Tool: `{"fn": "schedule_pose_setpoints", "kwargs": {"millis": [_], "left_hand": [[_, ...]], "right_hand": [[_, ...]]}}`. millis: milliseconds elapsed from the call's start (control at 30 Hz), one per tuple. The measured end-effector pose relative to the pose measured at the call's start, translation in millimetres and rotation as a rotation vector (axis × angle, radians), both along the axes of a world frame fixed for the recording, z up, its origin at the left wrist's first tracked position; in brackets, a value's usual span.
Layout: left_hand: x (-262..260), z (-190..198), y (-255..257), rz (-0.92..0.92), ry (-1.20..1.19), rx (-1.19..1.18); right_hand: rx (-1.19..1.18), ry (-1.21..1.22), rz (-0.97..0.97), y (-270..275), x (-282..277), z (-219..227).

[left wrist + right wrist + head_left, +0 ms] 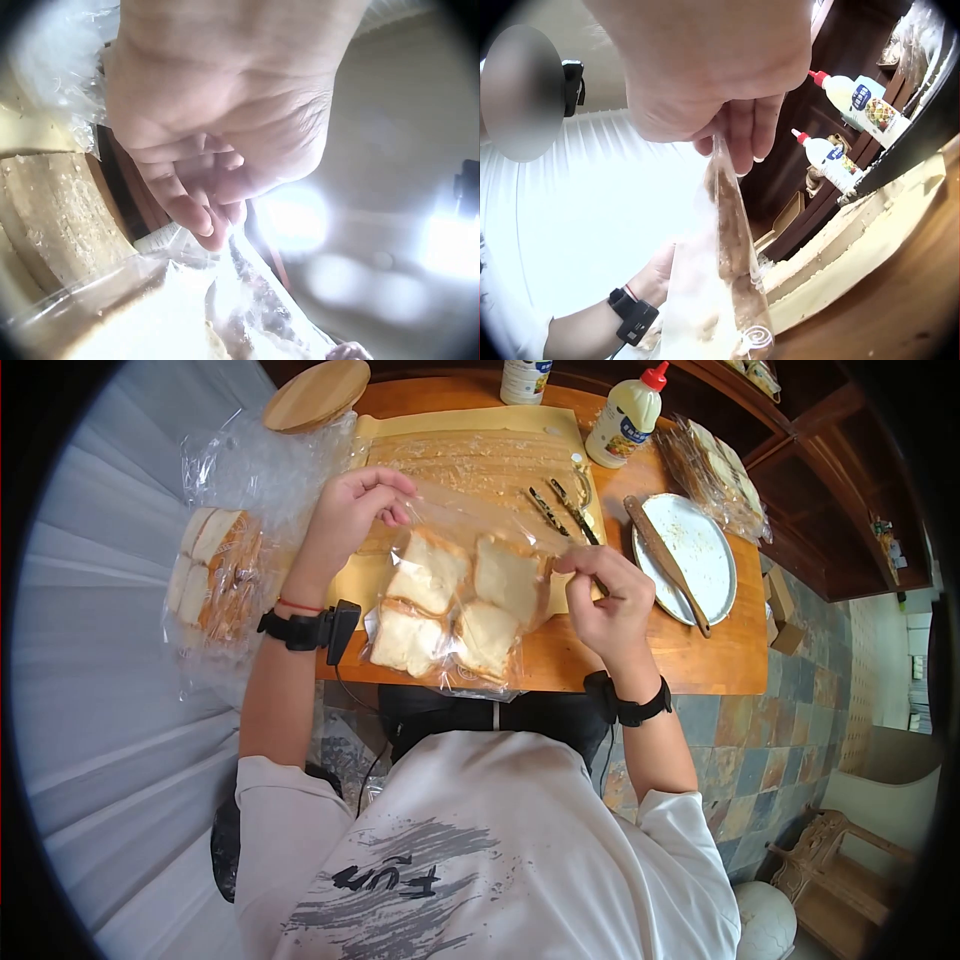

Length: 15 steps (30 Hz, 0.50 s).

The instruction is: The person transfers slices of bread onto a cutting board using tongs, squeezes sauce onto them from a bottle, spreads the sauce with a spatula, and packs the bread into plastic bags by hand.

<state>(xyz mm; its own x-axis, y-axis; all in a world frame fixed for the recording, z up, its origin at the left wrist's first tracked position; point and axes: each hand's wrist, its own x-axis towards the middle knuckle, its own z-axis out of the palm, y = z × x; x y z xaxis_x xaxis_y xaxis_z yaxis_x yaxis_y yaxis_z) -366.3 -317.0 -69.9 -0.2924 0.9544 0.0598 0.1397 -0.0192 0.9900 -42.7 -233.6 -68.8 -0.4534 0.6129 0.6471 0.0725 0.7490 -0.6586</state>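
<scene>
A clear plastic bag (467, 672) holding several pieces of bread (508, 582) hangs upright between the two hands. At its upper left corner, the left hand (352, 510) pinches the plastic between thumb and fingers; the left wrist view shows those fingertips (210, 232) at the bag's edge. The right hand (612, 600) pinches the opposite upper corner, and in the right wrist view the bag (735, 247) hangs edge-on below that hand (712, 82). Behind the bag lies a wooden board (450, 452) with crumbs, partly hidden by it.
Another bag of bread (215, 575) lies at left, near crumpled plastic (250, 470) and a round wooden lid (316, 396). To the right are dark utensils (572, 510), a white plate (712, 550) with a wooden knife (668, 560), a red-capped bottle (626, 422) and more bagged bread (722, 475).
</scene>
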Motion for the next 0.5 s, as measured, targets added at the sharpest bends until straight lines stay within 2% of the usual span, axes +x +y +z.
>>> {"fn": "schedule_pose_setpoints", "kwargs": {"millis": [100,167,200,267,300,367,400,467,500], "left_hand": [[-2,2,0,-0.086,-0.127,0.076],[3,6,2,-0.041,0.085,-0.021],[8,6,3,-0.038,0.086,-0.020],[20,11,2,0.011,0.106,0.045],[22,16,0,0.036,0.122,0.042],[21,27,-6,-0.066,0.132,-0.006],[18,30,-11,-0.029,0.151,-0.010],[15,33,-16,-0.145,0.227,-0.113],[14,36,-19,-0.120,0.236,-0.112]], "right_hand": [[0.020,0.024,0.035,-1,3,3],[-0.035,0.006,0.012,-2,4,1],[-0.034,0.007,0.014,-2,6,0],[-0.157,-0.098,-0.065,-2,6,-2],[-0.157,-0.084,-0.038,-2,4,-5],[-0.420,0.093,0.027,-3,0,-11],[-0.470,0.081,0.050,-4,-1,-9],[-0.546,0.083,0.099,-3,0,-6],[-0.542,0.086,0.125,-2,-1,-3]]}}
